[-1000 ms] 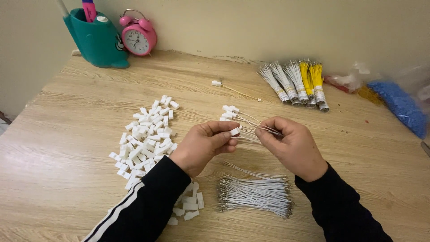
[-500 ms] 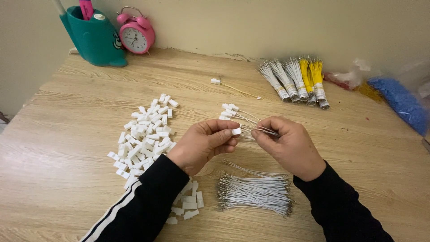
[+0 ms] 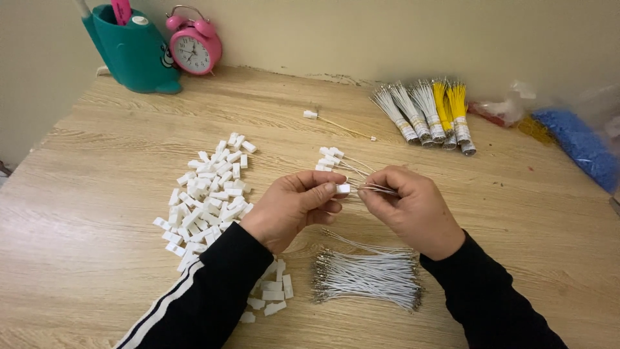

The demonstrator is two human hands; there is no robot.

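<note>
While both hands meet over the middle of the wooden table (image 3: 97,194), the left hand (image 3: 290,208) pinches a small white connector housing (image 3: 342,189) between thumb and forefinger, and the right hand (image 3: 410,207) has its fingertips pressed together on thin white wires (image 3: 381,189) that run to the housing; whether a wire end is already seated in it is hard to tell, since the fingers cover the joint. Just beyond the hands lie a few finished white connectors with wires (image 3: 330,158). To the left spreads a loose pile of white housings (image 3: 206,194), reaching under the left sleeve. Near the table's front edge, below the right wrist, rests a bundle of cut white wires (image 3: 368,278) with metal terminals. Farther back lie a single wired connector (image 3: 311,114), taped bundles of white and yellow wires (image 3: 426,116), a teal holder (image 3: 132,52) and a pink alarm clock (image 3: 194,48) against the wall.
</note>
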